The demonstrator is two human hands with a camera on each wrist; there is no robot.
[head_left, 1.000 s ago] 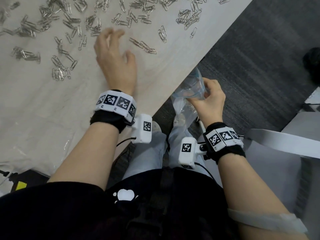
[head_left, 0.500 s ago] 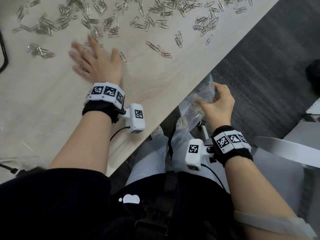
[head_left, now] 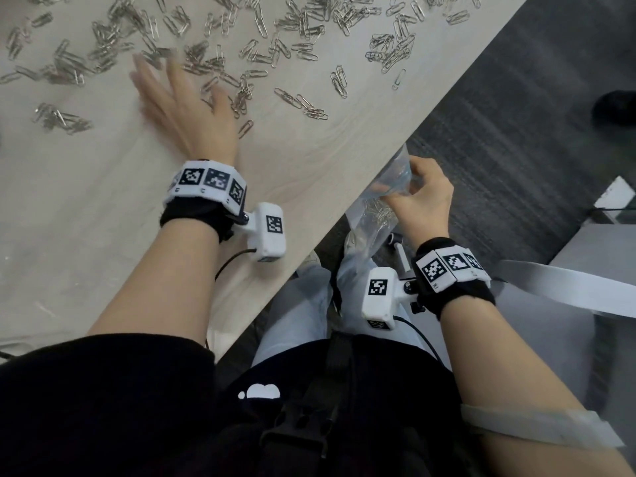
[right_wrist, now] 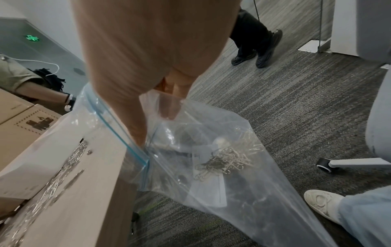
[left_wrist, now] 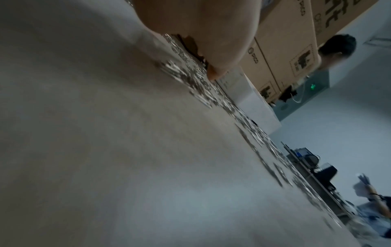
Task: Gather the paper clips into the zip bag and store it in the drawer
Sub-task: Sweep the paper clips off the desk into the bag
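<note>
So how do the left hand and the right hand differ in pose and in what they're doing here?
The left hand lies flat on the table, fingers spread among loose paper clips; the right hand is off the table edge, over the floor. The left hand holds nothing; the right hand pinches the open mouth of the zip bag, which already holds some clips. Both wear marker wristbands with cameras.

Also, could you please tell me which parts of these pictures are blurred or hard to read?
Head view: the left hand is motion-blurred at its fingers, while the paper clips on the table stay sharp. Left wrist view: dim and smeared, with the clips mere streaks. Right wrist view: mostly clear, and the zip bag the right hand grips shows glare.
</note>
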